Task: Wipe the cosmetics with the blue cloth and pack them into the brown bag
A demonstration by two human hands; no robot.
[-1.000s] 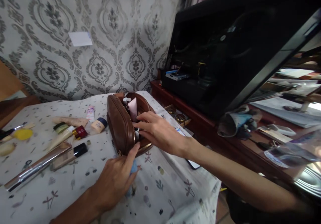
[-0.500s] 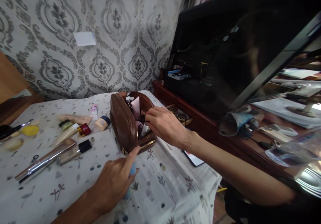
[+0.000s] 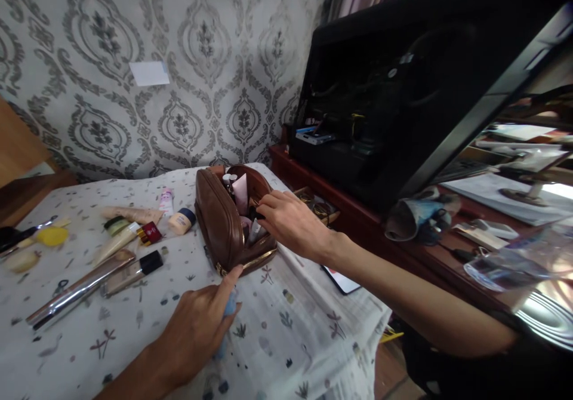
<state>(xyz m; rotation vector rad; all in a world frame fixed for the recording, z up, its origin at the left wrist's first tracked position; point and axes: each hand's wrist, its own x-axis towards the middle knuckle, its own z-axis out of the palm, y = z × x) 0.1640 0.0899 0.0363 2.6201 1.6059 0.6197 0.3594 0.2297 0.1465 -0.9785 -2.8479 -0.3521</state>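
A brown bag (image 3: 219, 212) stands unzipped on the patterned cloth, with a pink tube (image 3: 240, 193) and other small cosmetics inside. My right hand (image 3: 293, 221) reaches over the bag's right side, its fingers bent down at the opening; the fingertips and anything between them are hidden. At the bag's front lower edge, the index finger of my left hand (image 3: 199, 322) is stretched out and touches near the gold zipper (image 3: 260, 258). Something light blue (image 3: 229, 304) shows under my left hand, partly covered by its fingers.
Left of the bag lie a silver brush (image 3: 80, 286), a foundation bottle (image 3: 134, 271), a cream jar (image 3: 182, 221), a red box (image 3: 149, 233), tubes and a yellow sponge (image 3: 52, 236). A large black screen (image 3: 380, 101) stands on the right. A phone (image 3: 341, 280) lies beneath my right forearm.
The view has shifted slightly. My left hand has moved a little down and left, its fingertip still by the zipper. My right hand stays at the bag's opening.
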